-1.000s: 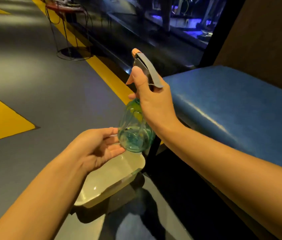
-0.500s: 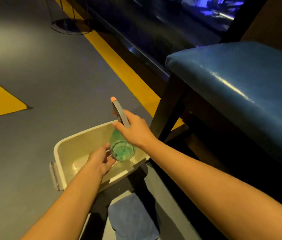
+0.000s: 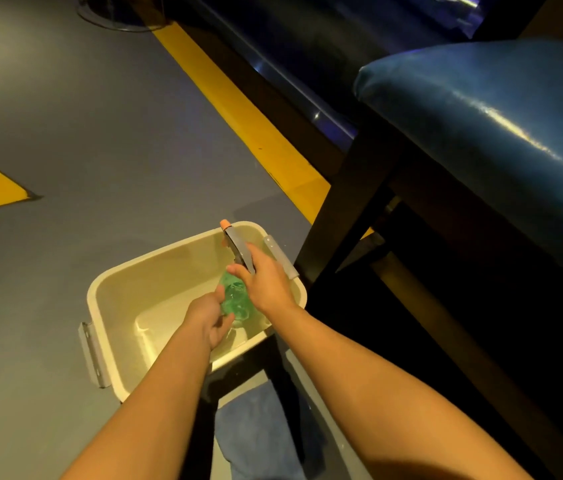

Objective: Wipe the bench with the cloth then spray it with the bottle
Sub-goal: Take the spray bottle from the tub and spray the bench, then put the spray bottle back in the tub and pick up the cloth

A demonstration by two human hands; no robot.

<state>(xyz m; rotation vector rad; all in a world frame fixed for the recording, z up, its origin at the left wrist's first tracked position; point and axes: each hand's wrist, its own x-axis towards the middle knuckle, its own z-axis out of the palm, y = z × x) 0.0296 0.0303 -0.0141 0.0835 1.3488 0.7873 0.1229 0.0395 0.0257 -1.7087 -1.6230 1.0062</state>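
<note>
The person's right hand grips the spray bottle at its neck, fingers wrapped just below the grey trigger head, whose orange nozzle tip points away from the person, beyond the knuckles. The left hand cups the bottle's green lower body from the near side, thumb against the left of the bottle and fingers curled under it. Both hands are inside the cream tub, so the bottle is within the tub's walls; whether its base touches the tub floor cannot be told. A grey handle is fixed to the tub's outer wall, left of the left forearm, and a second grey handle sits just beyond the right hand. The blue cloth lies on the floor between the two forearms, nearer the person than the tub. The blue padded bench stands to the right of the right hand and higher, with its dark leg just beside the tub. A yellow stripe runs across the floor beyond both hands.
</note>
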